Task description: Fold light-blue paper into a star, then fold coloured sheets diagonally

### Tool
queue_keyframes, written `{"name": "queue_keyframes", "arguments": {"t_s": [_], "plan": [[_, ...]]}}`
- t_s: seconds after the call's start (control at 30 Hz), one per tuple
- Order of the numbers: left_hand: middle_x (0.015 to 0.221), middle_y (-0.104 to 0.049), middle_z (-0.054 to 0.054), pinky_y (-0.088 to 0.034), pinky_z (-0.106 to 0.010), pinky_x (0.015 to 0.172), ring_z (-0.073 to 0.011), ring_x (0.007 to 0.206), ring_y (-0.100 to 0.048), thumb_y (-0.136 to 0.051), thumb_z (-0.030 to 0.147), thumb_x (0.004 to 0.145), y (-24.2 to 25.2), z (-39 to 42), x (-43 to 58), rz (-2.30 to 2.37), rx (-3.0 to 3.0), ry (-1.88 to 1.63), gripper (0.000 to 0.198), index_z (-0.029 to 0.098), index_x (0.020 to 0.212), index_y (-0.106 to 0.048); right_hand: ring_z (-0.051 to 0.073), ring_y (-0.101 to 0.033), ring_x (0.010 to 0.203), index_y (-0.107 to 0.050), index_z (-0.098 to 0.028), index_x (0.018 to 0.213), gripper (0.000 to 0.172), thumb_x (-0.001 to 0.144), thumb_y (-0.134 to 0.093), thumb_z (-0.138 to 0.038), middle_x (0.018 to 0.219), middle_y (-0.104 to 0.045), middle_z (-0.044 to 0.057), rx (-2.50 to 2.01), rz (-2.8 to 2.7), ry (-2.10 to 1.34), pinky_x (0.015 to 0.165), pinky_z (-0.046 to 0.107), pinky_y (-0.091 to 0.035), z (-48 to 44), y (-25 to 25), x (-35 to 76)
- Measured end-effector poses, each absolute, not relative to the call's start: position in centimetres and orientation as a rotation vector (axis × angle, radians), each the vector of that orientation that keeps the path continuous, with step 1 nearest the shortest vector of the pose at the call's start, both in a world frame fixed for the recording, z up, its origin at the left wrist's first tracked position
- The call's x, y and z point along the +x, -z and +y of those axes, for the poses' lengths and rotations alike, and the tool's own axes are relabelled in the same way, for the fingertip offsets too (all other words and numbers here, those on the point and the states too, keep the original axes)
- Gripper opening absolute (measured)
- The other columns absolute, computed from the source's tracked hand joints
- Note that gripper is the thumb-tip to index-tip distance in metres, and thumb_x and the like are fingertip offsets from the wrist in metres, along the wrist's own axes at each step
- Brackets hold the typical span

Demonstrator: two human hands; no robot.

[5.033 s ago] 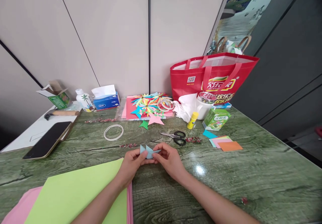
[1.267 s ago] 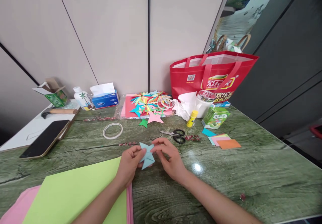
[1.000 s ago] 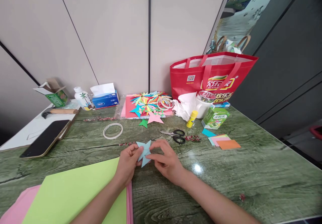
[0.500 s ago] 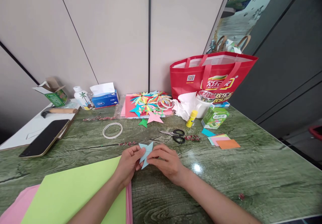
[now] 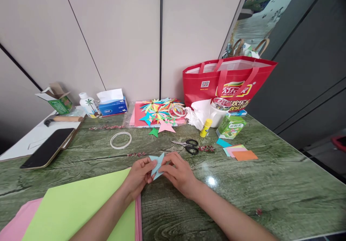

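Note:
A light blue folded paper star (image 5: pixel 158 165) is held between both hands above the green table. My left hand (image 5: pixel 140 174) pinches it from the left, thumb on top. From the right, my right hand (image 5: pixel 178 174) grips its lower and right edge between thumb and fingers, covering part of it. Beyond the hands lie black-handled scissors (image 5: pixel 189 145), a green paper star (image 5: pixel 154 132) and a pink paper star (image 5: pixel 166 126). Beneath my left forearm is a stack topped by a lime green sheet (image 5: pixel 81 201).
Paper slips (image 5: pixel 244 155), a yellow glue stick (image 5: pixel 205 128), a green carton (image 5: pixel 231 127) and a red bag (image 5: pixel 229 78) stand at the right. A tape roll (image 5: pixel 120 148), a phone (image 5: pixel 48 149), a hammer (image 5: pixel 65 119) and a tissue pack (image 5: pixel 112 106) are leftward.
The blue paper star has tilted slightly, and its lower point shows a little higher and further right. Both hands keep their grip; the fingers of my right hand have shifted a little.

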State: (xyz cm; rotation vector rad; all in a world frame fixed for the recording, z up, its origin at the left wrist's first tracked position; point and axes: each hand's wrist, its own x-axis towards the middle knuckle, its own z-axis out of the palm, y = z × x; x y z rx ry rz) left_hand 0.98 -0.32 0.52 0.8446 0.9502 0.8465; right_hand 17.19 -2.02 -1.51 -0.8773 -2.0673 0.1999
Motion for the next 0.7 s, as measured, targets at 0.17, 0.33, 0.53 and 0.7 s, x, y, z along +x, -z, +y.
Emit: {"name": "queue_keyframes", "arguments": {"t_s": [0.17,0.33,0.53,0.7], "plan": [[0.049,-0.052,0.003,-0.029,-0.015,0.036,-0.0052,0.041,-0.042,-0.073,0.037,0.062,-0.75,-0.63,1.36,0.956,0.862,-0.915,0.030,0.013,0.063,-0.056,0.014,-0.051,0.077,-0.065,-0.022,0.086,0.013,0.085,-0.051,-0.021,0.090,-0.048,0.005,-0.930,-1.858,-0.441,0.064,0.025,-0.047,-1.90,2.08,16.98],[0.053,-0.057,0.002,-0.039,-0.018,0.041,-0.0079,0.046,-0.049,-0.073,0.037,0.063,-0.73,-0.66,1.28,0.943,0.896,-1.009,0.029,0.013,0.068,-0.057,0.013,-0.053,0.070,-0.069,-0.024,0.083,0.012,0.080,-0.059,-0.029,0.084,-0.048,0.004,-0.923,-1.647,-0.786,0.058,0.025,-0.049,-1.61,2.44,16.78],[0.058,-0.062,0.001,-0.045,-0.022,0.051,-0.0095,0.049,-0.054,-0.074,0.034,0.062,-1.31,-0.79,1.40,0.931,0.857,-1.039,0.028,0.013,0.070,-0.058,0.009,-0.051,0.056,-0.073,-0.026,0.076,0.012,0.067,-0.071,-0.034,0.077,-0.051,0.001,-0.887,-1.332,-1.241,0.045,0.020,-0.048,-1.36,2.09,16.73],[0.063,-0.064,0.000,-0.046,-0.022,0.053,-0.0098,0.049,-0.056,-0.074,0.033,0.063,-1.19,-0.85,1.42,0.897,0.850,-1.026,0.028,0.013,0.073,-0.057,0.010,-0.054,0.057,-0.074,-0.024,0.069,0.015,0.059,-0.076,-0.034,0.074,-0.056,0.001,-0.887,-1.199,-1.325,0.049,0.022,-0.050,-1.38,1.54,16.74]]}}
